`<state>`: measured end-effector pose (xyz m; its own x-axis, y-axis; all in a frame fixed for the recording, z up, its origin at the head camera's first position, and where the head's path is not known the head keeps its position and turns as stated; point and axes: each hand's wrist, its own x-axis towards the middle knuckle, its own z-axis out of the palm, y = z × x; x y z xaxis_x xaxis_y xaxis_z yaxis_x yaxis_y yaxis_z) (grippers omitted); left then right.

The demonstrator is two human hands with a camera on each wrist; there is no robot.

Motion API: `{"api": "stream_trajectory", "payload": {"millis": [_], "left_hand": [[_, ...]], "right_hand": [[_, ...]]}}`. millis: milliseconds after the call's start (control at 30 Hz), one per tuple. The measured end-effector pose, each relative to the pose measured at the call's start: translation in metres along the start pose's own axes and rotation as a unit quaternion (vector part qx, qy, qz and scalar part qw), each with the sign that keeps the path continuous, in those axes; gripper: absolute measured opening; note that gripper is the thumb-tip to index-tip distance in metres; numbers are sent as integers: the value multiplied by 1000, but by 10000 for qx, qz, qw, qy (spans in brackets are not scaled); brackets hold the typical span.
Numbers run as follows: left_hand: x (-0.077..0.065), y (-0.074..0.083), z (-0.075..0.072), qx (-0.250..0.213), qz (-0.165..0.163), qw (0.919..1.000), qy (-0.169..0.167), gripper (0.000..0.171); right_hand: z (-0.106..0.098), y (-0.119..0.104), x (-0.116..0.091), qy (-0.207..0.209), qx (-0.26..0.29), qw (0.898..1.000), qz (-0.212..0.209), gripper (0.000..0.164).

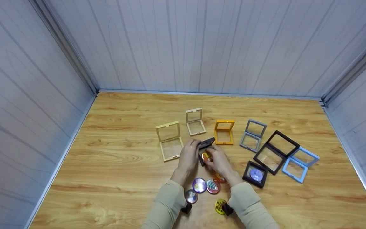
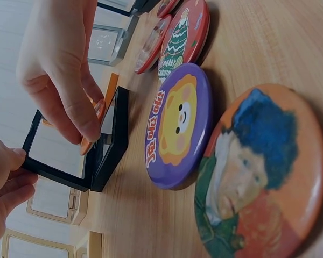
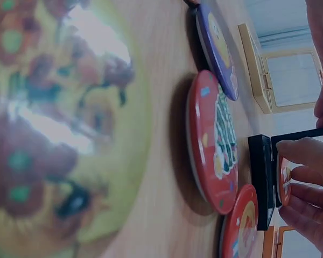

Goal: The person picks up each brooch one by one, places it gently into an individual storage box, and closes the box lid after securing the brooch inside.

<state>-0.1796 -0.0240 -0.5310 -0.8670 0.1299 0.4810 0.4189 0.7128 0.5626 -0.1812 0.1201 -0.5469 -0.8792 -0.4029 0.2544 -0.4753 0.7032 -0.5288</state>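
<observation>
My left hand (image 1: 189, 155) grips the raised lid of a small black display case (image 2: 112, 156), its fingertips at the lid's edge. The case stands open on the wooden table with a clear window in its lid. Between thumb and fingers my right hand (image 1: 220, 158) holds a round orange-red button badge (image 1: 206, 156) at the case's lower half. Closer to me lie a purple lion badge (image 2: 178, 126), a red Christmas tree badge (image 3: 215, 142), another orange-red badge (image 3: 241, 226), a portrait badge (image 2: 261, 177) and a yellow flower badge (image 3: 70, 134).
Open display cases stand behind and to the right: pale yellow (image 1: 171, 139), cream (image 1: 194, 121), orange (image 1: 224, 129), grey (image 1: 253, 135), large black (image 1: 277, 151) and light blue (image 1: 299, 161). A smaller black case (image 1: 246, 170) contains a blue-purple badge (image 1: 256, 174). White panels (image 1: 186, 47) wall the table.
</observation>
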Motion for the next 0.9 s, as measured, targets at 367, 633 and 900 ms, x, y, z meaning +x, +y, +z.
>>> {"api": "stream_trajectory", "payload": {"millis": [367, 633, 900], "left_hand": [[0, 0, -1, 143, -4, 9999, -5, 13], [0, 0, -1, 137, 2, 9999, -10, 13], [1, 0, 0, 78, -18, 10000, 7, 14]], "right_hand": [[5, 2, 4, 57, -42, 9999, -157, 32], [5, 1, 7, -38, -225, 9997, -73, 31], [6, 1, 9, -96, -265, 9996, 37, 30]]}}
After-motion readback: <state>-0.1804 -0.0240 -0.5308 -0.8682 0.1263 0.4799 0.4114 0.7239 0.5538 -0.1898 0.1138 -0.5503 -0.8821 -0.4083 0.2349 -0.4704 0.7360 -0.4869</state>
